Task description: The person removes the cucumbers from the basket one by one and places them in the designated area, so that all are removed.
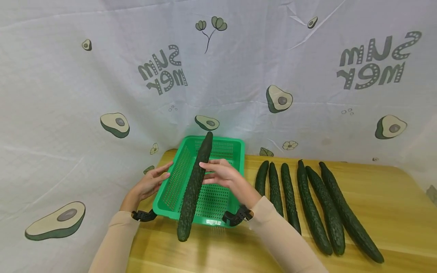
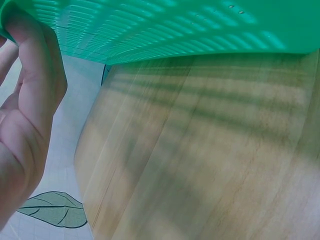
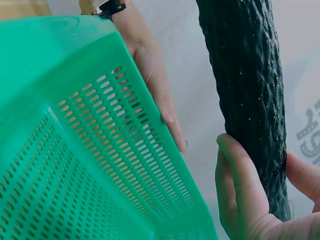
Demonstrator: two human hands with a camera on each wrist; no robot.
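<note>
A long dark green cucumber (image 1: pixel 194 189) is held slantwise above the green plastic basket (image 1: pixel 241 159), its lower end past the front rim. My right hand (image 1: pixel 222 172) grips it around the middle; in the right wrist view the fingers (image 3: pixel 245 185) and thumb lie on opposite sides of the bumpy skin. My left hand (image 1: pixel 151 182) is at the basket's left side, thumb and fingertips right at the rim. From the right wrist, the left hand's fingers (image 3: pixel 162 100) appear fairly straight along the outer wall. The left wrist view shows the basket wall (image 2: pixel 200 30) over the wooden table.
Several cucumbers (image 1: pixel 312 212) lie side by side on the wooden table (image 1: pixel 382 197), right of the basket. A white cloth (image 1: pixel 239 68) printed with avocados hangs behind the table and along its left side. The right forearm reaches across near the leftmost cucumbers.
</note>
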